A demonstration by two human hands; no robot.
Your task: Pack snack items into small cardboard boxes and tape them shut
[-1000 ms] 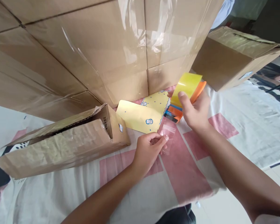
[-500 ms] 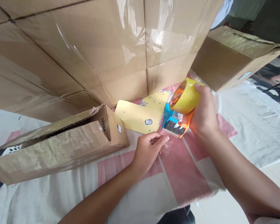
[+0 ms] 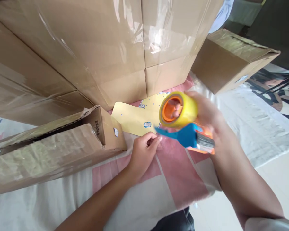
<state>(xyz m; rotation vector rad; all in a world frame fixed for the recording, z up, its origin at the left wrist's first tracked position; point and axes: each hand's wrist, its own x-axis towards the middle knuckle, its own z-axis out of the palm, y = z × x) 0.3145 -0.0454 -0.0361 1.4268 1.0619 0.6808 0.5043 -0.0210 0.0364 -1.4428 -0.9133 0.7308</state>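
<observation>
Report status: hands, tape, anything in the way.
Right hand grips tape dispenser, lifted. Left hand pinches tape end on cloth. Yellow card and open box close by.

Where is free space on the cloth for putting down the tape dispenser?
The white cloth right of the right hand, below the small box, is bare. It is crowded between the left hand, yellow envelope and long carton.
</observation>
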